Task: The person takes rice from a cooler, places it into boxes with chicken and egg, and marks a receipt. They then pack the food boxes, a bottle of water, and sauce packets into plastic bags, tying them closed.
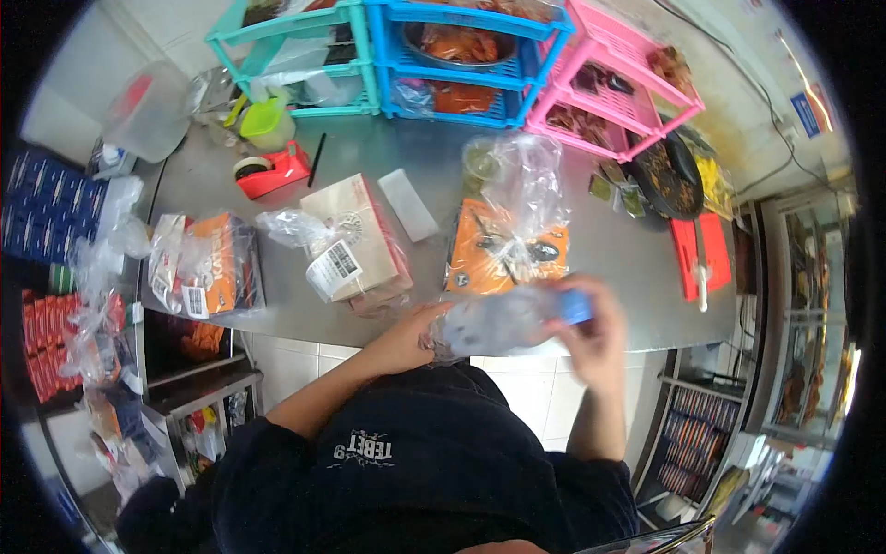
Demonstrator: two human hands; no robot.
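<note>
A clear plastic bottle [498, 321] lies sideways across the front edge of the steel table, its blue cap [574, 307] to the right. My left hand [411, 340] is wrapped round the bottle's base end. My right hand [595, 331] has its fingers closed on the blue cap. Just behind the bottle is an orange box in a clear plastic bag [506, 247]. A beige box [355, 240], also bagged and with a white label, sits left of it. Another bagged orange box [214, 263] stands farther left.
Teal [365, 69], blue [452, 78] and pink racks [591, 138] line the back of the steel table [406, 152]. A red tape dispenser [277, 174] stands at the back left. On the right, a knife [701, 263] lies over a red board [715, 245], near a black pan [669, 185].
</note>
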